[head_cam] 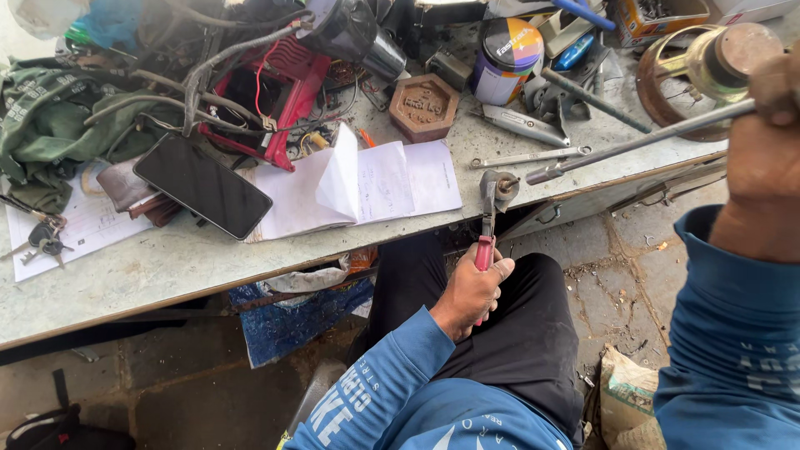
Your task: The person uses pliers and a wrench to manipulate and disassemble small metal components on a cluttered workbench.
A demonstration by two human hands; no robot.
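The left hand (472, 292) wraps its fingers tight round the red handle of a pair of pliers (492, 218), whose jaws bite the end of a long steel rod (633, 143) at the front edge of the workbench (150, 271). The right hand (762, 133) closes on the rod's far end, beside a brass fitting (721, 60). The rod looks stiff, heavy and slick, best gripped near its ends; the rubbery handle should give surer purchase. The right fingers are cut off by the frame edge, so their exact grip cannot be told, and the pliers' jaw tips are blurred. Left of the pliers lie papers (367, 183) and a dark phone (202, 185).
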